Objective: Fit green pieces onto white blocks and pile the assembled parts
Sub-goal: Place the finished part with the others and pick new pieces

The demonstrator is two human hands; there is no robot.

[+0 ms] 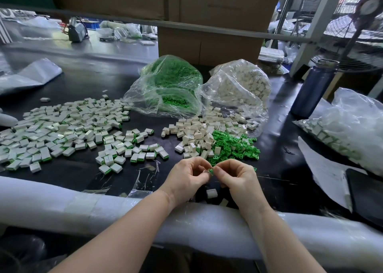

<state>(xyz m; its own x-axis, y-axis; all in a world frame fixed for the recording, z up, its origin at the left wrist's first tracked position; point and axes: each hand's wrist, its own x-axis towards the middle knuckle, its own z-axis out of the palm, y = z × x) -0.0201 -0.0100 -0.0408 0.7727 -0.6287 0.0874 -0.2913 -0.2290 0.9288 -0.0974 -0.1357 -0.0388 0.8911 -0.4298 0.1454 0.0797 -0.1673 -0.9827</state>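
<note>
My left hand [187, 175] and my right hand [234, 176] meet near the table's front, fingers curled. Between their fingertips they pinch a small green piece [211, 171]; whether a white block is hidden in the left hand I cannot tell. Just beyond the hands lie loose white blocks [196, 136] and loose green pieces [234, 146]. A wide spread of assembled white-and-green parts [68, 127] covers the left of the table. Two single white blocks [211, 193] lie under my right wrist.
An open clear bag of green pieces [172, 86] and one of white blocks [238, 86] stand behind the heaps. A blue bottle [313, 90], a bag of parts [348, 127] and a dark phone [364, 196] sit right. White foam padding [83, 206] lines the front edge. Cardboard boxes [207, 44] stand behind.
</note>
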